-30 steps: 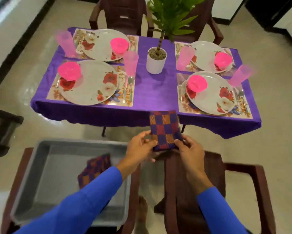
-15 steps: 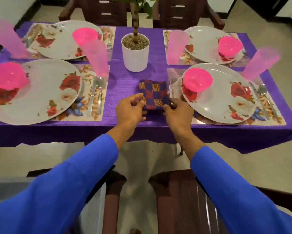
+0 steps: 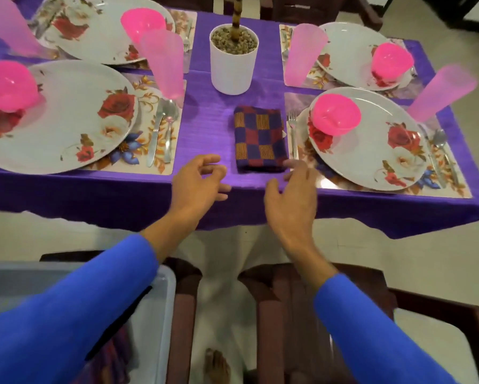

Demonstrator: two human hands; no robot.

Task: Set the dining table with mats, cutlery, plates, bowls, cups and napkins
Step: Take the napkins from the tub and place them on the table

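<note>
Across the purple-clothed table [image 3: 216, 128], four floral mats each carry a flowered plate with a pink bowl on it and a pink cup beside it. Below at the left, a grey tub [image 3: 160, 306] holds patterned cloth, mostly hidden by a blue sleeve. At the centre, a white pot [image 3: 232, 70] filled with gravel holds a plant stem. The folded checked napkin [image 3: 259, 138] lies flat near the table's near edge, its long axis running away from the person, just left of the fork [image 3: 293, 134]. The left hand [image 3: 196, 184] hovers loosely curled, holding nothing; the right hand [image 3: 293, 195] is relaxed and empty, fingertips near the napkin's corner.
</note>
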